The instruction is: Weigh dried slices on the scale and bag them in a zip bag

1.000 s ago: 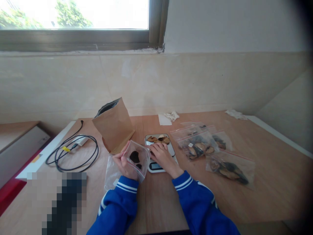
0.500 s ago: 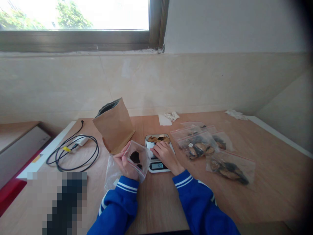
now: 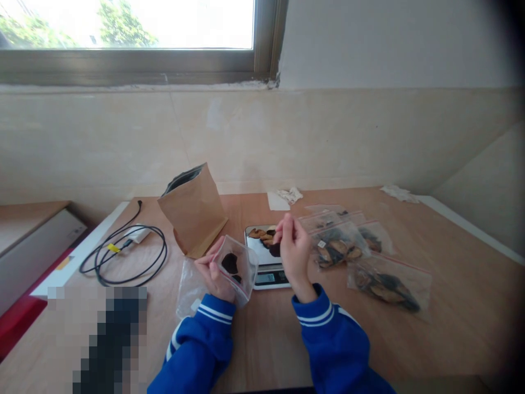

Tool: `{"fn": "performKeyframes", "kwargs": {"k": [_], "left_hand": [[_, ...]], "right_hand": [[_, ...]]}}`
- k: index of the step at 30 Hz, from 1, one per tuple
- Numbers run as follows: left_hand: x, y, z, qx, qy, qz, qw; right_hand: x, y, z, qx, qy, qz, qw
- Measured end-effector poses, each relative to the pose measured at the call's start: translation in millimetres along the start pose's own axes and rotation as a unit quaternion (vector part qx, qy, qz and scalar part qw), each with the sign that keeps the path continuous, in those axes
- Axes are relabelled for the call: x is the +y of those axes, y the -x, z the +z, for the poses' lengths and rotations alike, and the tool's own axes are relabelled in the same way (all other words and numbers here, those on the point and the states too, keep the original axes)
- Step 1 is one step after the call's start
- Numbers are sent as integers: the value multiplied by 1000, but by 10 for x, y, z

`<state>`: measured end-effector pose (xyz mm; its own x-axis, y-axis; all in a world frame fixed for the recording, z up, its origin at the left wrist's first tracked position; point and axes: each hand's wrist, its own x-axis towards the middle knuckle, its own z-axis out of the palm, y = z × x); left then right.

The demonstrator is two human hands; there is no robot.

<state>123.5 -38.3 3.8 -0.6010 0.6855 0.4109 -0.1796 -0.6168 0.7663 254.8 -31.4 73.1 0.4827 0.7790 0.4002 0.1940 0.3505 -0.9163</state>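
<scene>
Head view: dried slices being bagged beside a scale (image 3: 268,262).
Left hand (image 3: 211,272) grips an open clear bag (image 3: 239,265), mouth tilted right; right hand (image 3: 293,251) pinches a dark slice (image 3: 274,249) above the tabletop (image 3: 451,306).

The scale (image 3: 268,262) sits mid-table, paper bag (image 3: 194,210) far-left of it. 3 filled bags (image 3: 340,243) lie right (cable (image 3: 123,254) far left).

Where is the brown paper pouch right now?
In the head view, the brown paper pouch stands open on the table left of the scale, beyond the left hand, with the coiled cable on its left.
</scene>
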Motion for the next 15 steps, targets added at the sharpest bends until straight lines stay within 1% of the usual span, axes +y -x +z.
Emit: {"fn": "performKeyframes", "kwargs": {"k": [1,2,3,5,6,7,10,15], "left_hand": [[-11,8,-7,-14,9,8,1000],[-21,14,-14,-23,19,13,999],[-30,18,-22,-31,26,16,999],[-46,23,-39,-43,38,18,998],[-53,23,-47,-46,40,18,998],[-60,23,-54,-47,39,18,998],[-70,21,-63,-46,24,31,998],[-58,23,-45,-51,23,55,997]], "right_hand": [[-105,30,71,-9,-24,12,1000],[-188,66,141,-36,-38,22,998],[-248,106,205,-78,-39,29,996],[-301,191,307,-162,0,26,986],[-303,231,341,-188,39,18,981],[-297,265,364,-199,85,6,976],[-274,321,382,-179,214,-27,960],[-293,316,359,-155,324,-88,929]]}}
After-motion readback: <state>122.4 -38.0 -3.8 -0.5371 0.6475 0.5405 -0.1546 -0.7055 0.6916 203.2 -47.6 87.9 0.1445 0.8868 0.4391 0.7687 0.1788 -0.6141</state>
